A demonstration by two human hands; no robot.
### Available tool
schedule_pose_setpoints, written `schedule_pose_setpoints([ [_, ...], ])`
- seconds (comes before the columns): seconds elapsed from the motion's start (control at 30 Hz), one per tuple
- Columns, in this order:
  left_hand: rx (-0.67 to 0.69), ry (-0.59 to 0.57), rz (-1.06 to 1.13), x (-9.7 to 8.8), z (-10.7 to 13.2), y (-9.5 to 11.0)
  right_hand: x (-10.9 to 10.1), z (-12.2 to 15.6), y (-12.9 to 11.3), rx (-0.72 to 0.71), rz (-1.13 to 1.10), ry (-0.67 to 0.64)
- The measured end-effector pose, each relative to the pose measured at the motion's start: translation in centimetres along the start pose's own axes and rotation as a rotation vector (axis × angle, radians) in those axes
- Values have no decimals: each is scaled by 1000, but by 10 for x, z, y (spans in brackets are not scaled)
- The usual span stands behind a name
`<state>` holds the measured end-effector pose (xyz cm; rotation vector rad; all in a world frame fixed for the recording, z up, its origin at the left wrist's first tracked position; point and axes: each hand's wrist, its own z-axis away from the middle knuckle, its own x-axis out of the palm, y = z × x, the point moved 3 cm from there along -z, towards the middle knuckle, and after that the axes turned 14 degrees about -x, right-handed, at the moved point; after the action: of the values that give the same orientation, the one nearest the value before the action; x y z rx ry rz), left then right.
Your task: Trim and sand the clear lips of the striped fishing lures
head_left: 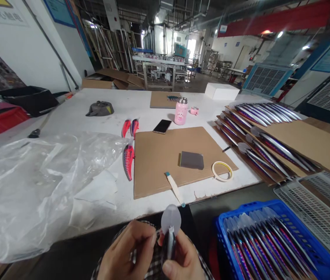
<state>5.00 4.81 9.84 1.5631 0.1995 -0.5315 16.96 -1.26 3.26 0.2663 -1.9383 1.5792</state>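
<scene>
Low in the head view, my right hand (182,256) grips a dark fishing lure (169,243) with a clear round lip (171,219) pointing up. My left hand (127,249) pinches a thin pale item (159,231) at the lip, too small to name. Both hands are just below the white table's front edge (100,229). On a cardboard sheet (153,182) lie a grey sanding block (192,160) and a roll of masking tape (222,171). A paper-wrapped stick (174,188) rests across the sheet's edge. Several red lures (128,161) lie to its left.
A blue crate (270,208) of lures stands at lower right, below grey plastic racks (319,206). Rows of lures lie on cardboard (299,136) at right. Crumpled clear plastic (42,179) covers the left, and a phone (162,126) and pink flask (181,111) stand farther back.
</scene>
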Motion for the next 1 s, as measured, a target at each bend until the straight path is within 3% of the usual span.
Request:
schedule_pose_setpoints([
  [0.23,-54,55,-67,6,5,14,-7,4,6,-30,82,-132],
  [0.53,-125,-20,-99,3,5,3,-16,5,0,-120,479,-152],
  [1.0,-132,-60,-86,1,5,-9,-21,9,8,-146,619,-247],
])
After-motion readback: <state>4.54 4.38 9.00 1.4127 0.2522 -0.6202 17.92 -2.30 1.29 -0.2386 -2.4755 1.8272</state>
